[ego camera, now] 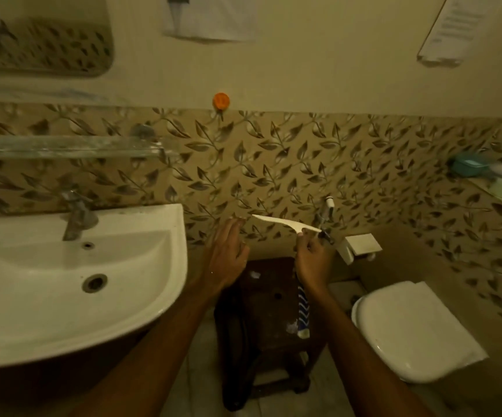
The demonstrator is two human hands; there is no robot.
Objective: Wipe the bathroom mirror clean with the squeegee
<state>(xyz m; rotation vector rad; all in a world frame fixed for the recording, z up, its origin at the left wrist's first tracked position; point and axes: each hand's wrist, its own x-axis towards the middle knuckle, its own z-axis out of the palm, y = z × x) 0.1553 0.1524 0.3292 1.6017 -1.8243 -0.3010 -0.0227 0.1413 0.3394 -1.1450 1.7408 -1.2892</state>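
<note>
While leaf-patterned tiles (274,164) back the sink (63,281), mirror (42,34) hangs above.

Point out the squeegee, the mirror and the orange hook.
Squeegee (284,223): head view, on the white blade above the right hand.
Mirror (45,40): head view, on the glass, upper left.
Orange hook (221,100): head view, on its round base on the wall.

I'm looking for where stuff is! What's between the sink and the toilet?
In the head view, a dark wooden stool stands between the sink and the toilet. Above it, the right hand holds the squeegee.
</note>
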